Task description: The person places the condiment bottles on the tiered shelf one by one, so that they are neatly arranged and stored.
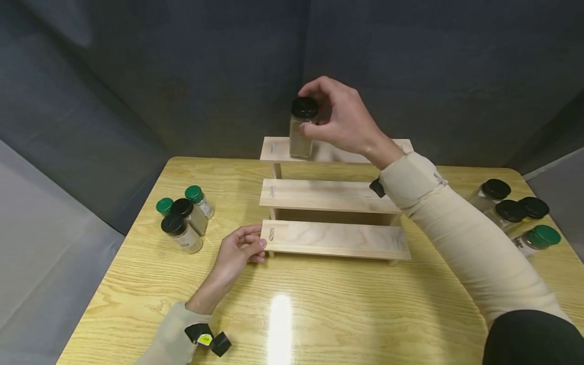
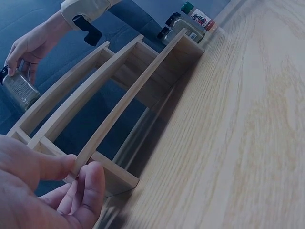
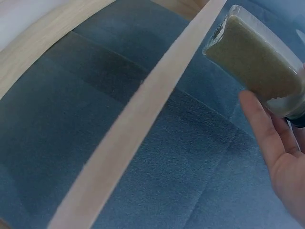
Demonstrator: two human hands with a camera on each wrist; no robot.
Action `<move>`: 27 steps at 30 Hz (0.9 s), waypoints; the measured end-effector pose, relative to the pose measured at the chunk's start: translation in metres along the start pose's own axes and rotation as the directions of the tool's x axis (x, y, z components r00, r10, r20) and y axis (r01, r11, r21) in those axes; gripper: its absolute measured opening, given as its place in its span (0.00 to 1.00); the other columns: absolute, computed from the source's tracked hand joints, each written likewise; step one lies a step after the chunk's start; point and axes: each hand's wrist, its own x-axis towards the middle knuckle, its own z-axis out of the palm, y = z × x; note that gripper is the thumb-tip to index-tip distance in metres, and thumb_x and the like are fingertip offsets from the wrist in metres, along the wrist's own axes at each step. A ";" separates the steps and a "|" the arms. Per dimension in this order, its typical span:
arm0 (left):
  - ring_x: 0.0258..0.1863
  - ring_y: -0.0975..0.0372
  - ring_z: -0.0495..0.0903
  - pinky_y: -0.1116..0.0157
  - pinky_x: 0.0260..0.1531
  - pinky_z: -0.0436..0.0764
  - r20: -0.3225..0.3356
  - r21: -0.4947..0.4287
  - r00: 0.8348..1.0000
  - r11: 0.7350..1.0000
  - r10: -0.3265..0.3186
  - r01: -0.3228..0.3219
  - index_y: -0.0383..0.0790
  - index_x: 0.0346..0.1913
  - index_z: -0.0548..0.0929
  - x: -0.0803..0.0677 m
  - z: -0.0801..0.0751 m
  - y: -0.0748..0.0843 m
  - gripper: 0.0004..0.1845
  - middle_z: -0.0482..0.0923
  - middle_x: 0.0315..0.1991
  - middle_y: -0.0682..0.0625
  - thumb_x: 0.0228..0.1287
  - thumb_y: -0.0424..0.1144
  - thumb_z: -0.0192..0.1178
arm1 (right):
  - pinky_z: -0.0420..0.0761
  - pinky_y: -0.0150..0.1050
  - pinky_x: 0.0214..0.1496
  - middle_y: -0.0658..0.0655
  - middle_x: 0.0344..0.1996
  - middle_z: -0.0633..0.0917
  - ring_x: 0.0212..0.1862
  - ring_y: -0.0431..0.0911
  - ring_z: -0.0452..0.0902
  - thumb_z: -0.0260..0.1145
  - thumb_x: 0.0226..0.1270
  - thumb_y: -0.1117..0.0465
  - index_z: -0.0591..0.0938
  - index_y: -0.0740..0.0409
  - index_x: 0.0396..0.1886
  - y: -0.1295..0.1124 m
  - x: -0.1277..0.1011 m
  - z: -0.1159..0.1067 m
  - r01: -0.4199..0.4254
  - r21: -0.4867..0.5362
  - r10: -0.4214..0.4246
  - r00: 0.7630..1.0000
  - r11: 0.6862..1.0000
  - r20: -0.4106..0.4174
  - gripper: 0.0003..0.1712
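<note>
No word or number can be read with certainty. At the right, the green-capped jar (image 1: 538, 238) bears a red-and-white label (image 2: 202, 19) with bold characters, too blurred to make out. On the left, the near black-capped jar (image 1: 183, 234) and the far green-capped jar (image 1: 200, 201) carry print too small to read. The yellow tag (image 1: 205, 339) on the near left black wrist mount (image 1: 197, 332) shows dark, illegible marks.

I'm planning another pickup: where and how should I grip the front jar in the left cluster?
I'd grip the front jar by its body, just below the black cap, pinching opposite sides and coming from the near side. It appears upright, with another jar close behind and none in front.
</note>
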 end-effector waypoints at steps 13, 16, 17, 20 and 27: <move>0.34 0.61 0.84 0.70 0.36 0.90 0.013 0.012 1.000 1.000 0.005 -0.005 0.23 0.71 0.76 -0.002 -0.001 0.002 0.23 0.82 0.44 0.40 0.77 0.20 0.62 | 0.86 0.36 0.45 0.56 0.52 0.84 0.43 0.44 0.79 0.74 0.66 0.63 0.81 0.62 0.65 0.000 -0.001 0.002 0.009 -0.029 -0.008 1.000 1.000 0.005 0.28; 0.34 0.60 0.84 0.70 0.36 0.90 0.018 0.010 1.000 1.000 0.006 -0.006 0.23 0.71 0.75 -0.003 -0.001 0.003 0.23 0.82 0.44 0.40 0.77 0.20 0.62 | 0.86 0.36 0.45 0.56 0.52 0.84 0.43 0.44 0.79 0.74 0.66 0.63 0.81 0.62 0.65 0.000 -0.001 0.001 0.013 -0.030 -0.013 1.000 0.999 0.008 0.28; 0.34 0.60 0.84 0.70 0.36 0.90 0.018 0.009 1.000 1.000 0.006 -0.006 0.23 0.71 0.75 -0.003 0.000 0.003 0.23 0.81 0.44 0.40 0.77 0.20 0.62 | 0.87 0.37 0.45 0.56 0.52 0.84 0.43 0.44 0.79 0.75 0.66 0.63 0.81 0.62 0.65 -0.001 -0.001 0.001 0.013 -0.030 -0.012 1.000 0.999 0.009 0.28; 0.33 0.61 0.84 0.70 0.36 0.90 0.016 0.009 1.000 1.000 0.004 -0.005 0.23 0.71 0.76 -0.002 -0.001 0.004 0.22 0.81 0.43 0.41 0.77 0.21 0.62 | 0.87 0.37 0.46 0.55 0.52 0.83 0.43 0.44 0.79 0.75 0.67 0.62 0.80 0.61 0.66 -0.001 -0.001 0.001 0.012 -0.026 -0.012 1.000 1.000 0.016 0.29; 0.32 0.62 0.84 0.70 0.35 0.90 0.004 0.014 1.000 1.000 0.001 -0.001 0.23 0.71 0.76 -0.003 -0.001 0.004 0.23 0.81 0.42 0.44 0.77 0.21 0.63 | 0.86 0.37 0.48 0.54 0.52 0.83 0.44 0.45 0.80 0.75 0.68 0.62 0.80 0.60 0.68 -0.002 0.000 0.000 -0.005 -0.007 0.005 0.999 1.000 0.036 0.30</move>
